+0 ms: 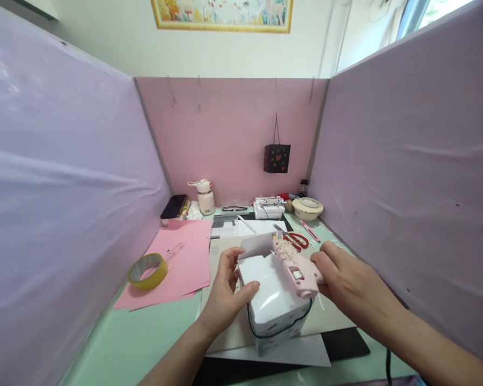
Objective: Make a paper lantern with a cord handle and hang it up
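My left hand (225, 292) grips the near left side of a small white paper box (270, 300) that stands on a beige board (330, 316). The box's top flap is open and a dark blue cord loops round its front. My right hand (346, 279) holds a pink hot glue gun (295, 265), its nozzle pointing at the open flap at the box's far edge.
Pink paper sheets (185, 262) and a yellow tape roll (147, 271) lie to the left. Red scissors (297, 240), a cream bowl (308, 208), a white bottle (204, 196) and a black case (174, 206) sit further back. A small black bag (277, 158) hangs on the pink partition.
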`<action>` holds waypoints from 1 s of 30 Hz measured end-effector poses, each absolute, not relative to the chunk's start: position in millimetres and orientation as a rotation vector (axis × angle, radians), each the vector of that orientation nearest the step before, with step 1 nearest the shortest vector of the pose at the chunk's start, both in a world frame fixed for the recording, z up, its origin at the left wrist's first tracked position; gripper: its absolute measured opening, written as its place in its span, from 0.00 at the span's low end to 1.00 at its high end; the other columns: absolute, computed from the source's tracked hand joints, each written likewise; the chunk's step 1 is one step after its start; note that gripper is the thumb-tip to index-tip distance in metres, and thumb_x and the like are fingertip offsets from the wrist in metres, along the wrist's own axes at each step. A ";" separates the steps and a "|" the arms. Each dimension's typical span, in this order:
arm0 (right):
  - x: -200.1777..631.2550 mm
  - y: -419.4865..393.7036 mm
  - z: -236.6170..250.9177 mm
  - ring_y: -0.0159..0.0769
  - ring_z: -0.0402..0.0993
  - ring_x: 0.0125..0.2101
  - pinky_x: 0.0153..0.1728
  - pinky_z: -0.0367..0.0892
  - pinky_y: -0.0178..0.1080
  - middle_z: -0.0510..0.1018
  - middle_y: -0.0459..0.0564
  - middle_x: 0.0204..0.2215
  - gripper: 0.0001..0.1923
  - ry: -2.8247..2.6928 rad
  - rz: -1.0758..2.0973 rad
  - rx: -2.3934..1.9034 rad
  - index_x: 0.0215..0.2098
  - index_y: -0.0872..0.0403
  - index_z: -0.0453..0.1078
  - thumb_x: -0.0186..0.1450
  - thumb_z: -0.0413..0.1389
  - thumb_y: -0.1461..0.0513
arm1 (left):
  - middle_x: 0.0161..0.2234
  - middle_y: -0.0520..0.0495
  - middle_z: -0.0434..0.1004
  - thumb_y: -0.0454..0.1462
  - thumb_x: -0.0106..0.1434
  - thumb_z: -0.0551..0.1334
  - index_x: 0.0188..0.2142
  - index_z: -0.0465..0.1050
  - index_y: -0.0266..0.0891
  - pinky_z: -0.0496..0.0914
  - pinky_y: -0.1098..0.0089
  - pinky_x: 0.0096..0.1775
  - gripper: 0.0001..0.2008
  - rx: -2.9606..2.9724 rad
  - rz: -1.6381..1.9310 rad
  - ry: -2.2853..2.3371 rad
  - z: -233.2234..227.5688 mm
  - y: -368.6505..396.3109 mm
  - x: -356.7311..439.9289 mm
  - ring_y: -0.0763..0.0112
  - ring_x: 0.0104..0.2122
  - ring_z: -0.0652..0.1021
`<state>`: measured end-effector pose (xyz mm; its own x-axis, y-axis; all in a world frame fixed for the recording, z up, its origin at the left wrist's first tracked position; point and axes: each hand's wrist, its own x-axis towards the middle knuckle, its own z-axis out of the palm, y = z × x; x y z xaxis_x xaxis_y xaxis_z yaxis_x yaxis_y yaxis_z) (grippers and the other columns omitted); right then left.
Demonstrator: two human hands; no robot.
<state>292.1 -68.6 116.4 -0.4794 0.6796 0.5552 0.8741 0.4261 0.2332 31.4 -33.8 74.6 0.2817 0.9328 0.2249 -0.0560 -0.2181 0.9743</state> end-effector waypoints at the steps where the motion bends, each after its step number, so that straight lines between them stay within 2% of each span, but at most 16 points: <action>1: 293.5 -68.6 115.5 0.38 0.64 0.26 0.25 0.55 0.37 0.65 0.48 0.30 0.08 -2.305 -0.706 -1.337 0.33 0.52 0.61 0.59 0.51 0.70 | 0.53 0.46 0.65 0.41 0.58 0.67 0.52 0.55 0.48 0.64 0.65 0.47 0.27 1.475 1.160 0.853 74.9 -33.8 31.6 0.63 0.48 0.72; 7: 297.0 -68.4 113.4 0.38 0.64 0.26 0.24 0.57 0.37 0.65 0.48 0.30 0.07 -2.275 -0.732 -1.333 0.33 0.51 0.60 0.61 0.50 0.70 | 0.53 0.46 0.66 0.42 0.57 0.67 0.52 0.56 0.49 0.64 0.65 0.47 0.28 1.457 1.161 0.860 75.0 -33.9 31.7 0.62 0.48 0.72; 14: 299.3 -67.7 111.3 0.37 0.65 0.26 0.25 0.58 0.37 0.65 0.48 0.30 0.05 -2.261 -0.732 -1.353 0.33 0.52 0.60 0.62 0.49 0.68 | 0.55 0.45 0.63 0.43 0.58 0.67 0.53 0.54 0.49 0.63 0.63 0.49 0.28 1.457 1.145 0.852 71.2 -32.7 30.1 0.58 0.54 0.68; 23: 306.9 -64.6 112.8 0.35 0.64 0.24 0.22 0.54 0.36 0.66 0.48 0.30 0.05 -2.175 -0.768 -1.473 0.32 0.53 0.61 0.66 0.49 0.66 | 0.55 0.44 0.64 0.44 0.59 0.67 0.54 0.54 0.49 0.64 0.64 0.48 0.28 1.451 1.160 0.824 71.4 -32.3 29.9 0.58 0.53 0.69; 27: 338.3 -53.0 82.9 0.35 0.64 0.23 0.20 0.49 0.35 0.66 0.49 0.31 0.06 -2.049 -0.715 -1.720 0.32 0.53 0.62 0.68 0.49 0.62 | 0.51 0.47 0.65 0.42 0.60 0.66 0.51 0.54 0.48 0.65 0.64 0.48 0.25 1.445 1.197 0.783 70.8 -33.7 31.8 0.62 0.49 0.71; 30: 372.7 -41.5 39.5 0.38 0.68 0.26 0.22 0.53 0.35 0.70 0.51 0.32 0.09 -2.028 -0.536 -1.877 0.35 0.53 0.64 0.70 0.49 0.57 | 0.52 0.47 0.65 0.41 0.60 0.67 0.48 0.53 0.49 0.66 0.64 0.47 0.24 1.461 1.268 0.741 68.5 -34.1 32.0 0.63 0.48 0.72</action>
<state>372.7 -41.5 39.5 -0.0812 0.8743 0.4786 0.9966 0.0637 0.0528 32.0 -34.1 68.5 0.2564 0.9103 0.3250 -0.1640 -0.2904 0.9428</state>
